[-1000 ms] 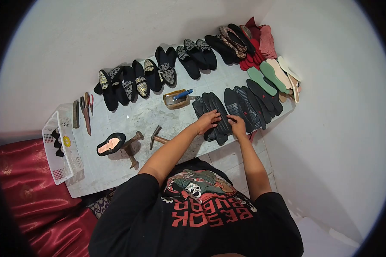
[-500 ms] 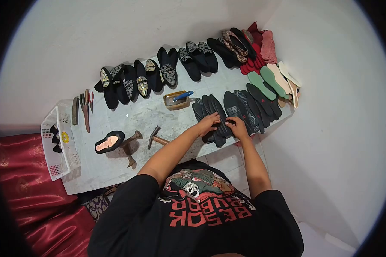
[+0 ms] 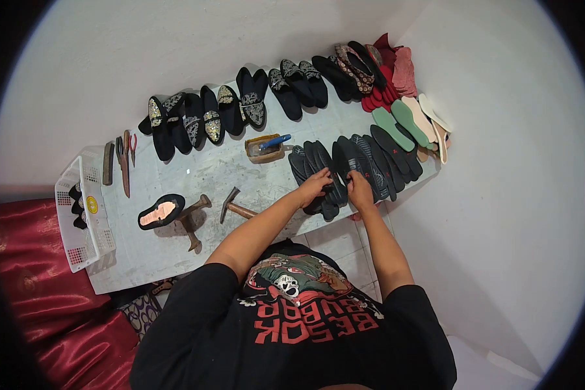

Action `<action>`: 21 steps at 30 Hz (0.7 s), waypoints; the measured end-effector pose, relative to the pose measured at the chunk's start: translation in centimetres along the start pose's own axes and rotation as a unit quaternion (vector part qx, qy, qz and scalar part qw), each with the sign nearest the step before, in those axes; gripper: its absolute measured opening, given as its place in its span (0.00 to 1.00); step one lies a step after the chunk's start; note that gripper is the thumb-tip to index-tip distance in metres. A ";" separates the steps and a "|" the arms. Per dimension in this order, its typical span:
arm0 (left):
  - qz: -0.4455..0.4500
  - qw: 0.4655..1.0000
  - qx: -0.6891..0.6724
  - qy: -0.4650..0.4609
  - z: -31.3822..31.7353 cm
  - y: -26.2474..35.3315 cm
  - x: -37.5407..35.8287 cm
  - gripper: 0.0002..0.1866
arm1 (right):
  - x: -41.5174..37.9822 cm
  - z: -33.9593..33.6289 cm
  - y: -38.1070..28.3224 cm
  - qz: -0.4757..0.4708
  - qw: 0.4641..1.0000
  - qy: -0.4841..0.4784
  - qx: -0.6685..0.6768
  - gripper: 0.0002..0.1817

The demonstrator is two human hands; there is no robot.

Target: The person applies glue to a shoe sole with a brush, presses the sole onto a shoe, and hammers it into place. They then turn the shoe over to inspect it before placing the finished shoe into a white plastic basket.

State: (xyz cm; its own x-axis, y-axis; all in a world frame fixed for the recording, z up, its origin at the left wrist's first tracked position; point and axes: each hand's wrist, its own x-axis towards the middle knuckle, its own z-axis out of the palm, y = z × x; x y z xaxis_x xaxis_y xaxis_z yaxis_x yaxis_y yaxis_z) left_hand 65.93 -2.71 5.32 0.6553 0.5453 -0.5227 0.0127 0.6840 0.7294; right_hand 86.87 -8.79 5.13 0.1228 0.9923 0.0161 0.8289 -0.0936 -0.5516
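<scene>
On the right half of the table lie overlapping rows of black shoe soles. My left hand (image 3: 313, 187) rests on the left group of soles (image 3: 311, 162), its fingers bent over them. Close beside it, my right hand (image 3: 359, 190) has its thumb and fingers pinched on the near end of a black sole (image 3: 346, 156) at the edge of the right group. More black soles with small red marks (image 3: 390, 148) fan out to the right. Some fingertips are hard to make out against the dark soles.
Finished dark shoes (image 3: 214, 114) line the table's back edge. A glue container (image 3: 264, 151) with a blue-handled brush, a hammer (image 3: 231, 205), a metal shoe stand (image 3: 190, 221) with an upturned shoe (image 3: 161, 212), hand tools (image 3: 123, 159) and a white basket (image 3: 88, 214) are further left.
My right hand has shifted slightly left and closed on a sole, whose upper end has moved left toward the other group. The whole view has shifted a little.
</scene>
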 end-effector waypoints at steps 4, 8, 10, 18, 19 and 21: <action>-0.004 1.000 -0.029 -0.006 -0.5 0.5 -0.4 0.46 | 0.8 -1.1 -0.2 -0.016 0.999 0.040 0.027 0.13; -0.008 0.997 -0.072 -0.006 -1.4 0.6 -0.9 0.42 | 0.8 -3.9 -4.5 0.057 0.992 0.067 0.094 0.11; -0.004 0.995 -0.095 -0.004 -1.8 0.9 -1.3 0.41 | 0.7 -2.8 -4.4 0.081 0.950 0.095 0.286 0.08; 0.090 0.964 -0.251 -0.012 -3.1 0.8 -4.4 0.32 | -4.6 2.3 -11.1 0.206 0.814 -0.075 0.538 0.08; 0.059 0.958 -0.280 -0.031 -3.9 0.4 -4.8 0.31 | -5.1 3.2 -11.2 0.184 0.814 -0.081 0.545 0.08; 0.045 0.953 -0.289 -0.082 -5.6 -0.1 -6.2 0.31 | -5.2 3.9 -11.7 0.161 0.813 -0.089 0.552 0.08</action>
State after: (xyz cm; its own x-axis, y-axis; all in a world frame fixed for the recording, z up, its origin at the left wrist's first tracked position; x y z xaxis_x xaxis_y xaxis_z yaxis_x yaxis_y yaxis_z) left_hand 57.66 -3.44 5.98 0.7440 0.5641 -0.3581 -0.4365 0.8162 0.3786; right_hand 74.44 -12.58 8.25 0.0743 0.9361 -0.3439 -0.2387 -0.3182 -0.9175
